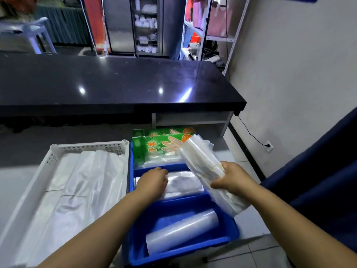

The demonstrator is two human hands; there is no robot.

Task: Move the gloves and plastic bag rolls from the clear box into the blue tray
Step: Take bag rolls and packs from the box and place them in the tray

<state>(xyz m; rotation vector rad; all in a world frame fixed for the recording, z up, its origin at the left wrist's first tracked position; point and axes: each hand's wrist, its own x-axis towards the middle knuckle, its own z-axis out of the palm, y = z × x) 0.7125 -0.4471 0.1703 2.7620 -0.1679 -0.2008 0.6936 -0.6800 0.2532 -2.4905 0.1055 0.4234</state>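
Now your right hand point(234, 177) curls firmly around a soft, crinkled roll of clear bags point(202, 167) above the blue tray point(173, 254). Your left hand point(154, 180) rests on a flat glossy packet point(185, 183) in its middle compartment; whether the fingers pinch it, I cannot tell.

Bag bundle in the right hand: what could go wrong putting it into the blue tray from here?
1. The right hand grips the bag bundle only at mid-length. Its slack lower end hangs over the right rim of the blue tray and may snag or slide outside.
2. The left hand rests on the flat pack in the middle compartment, so it may block a landing there.
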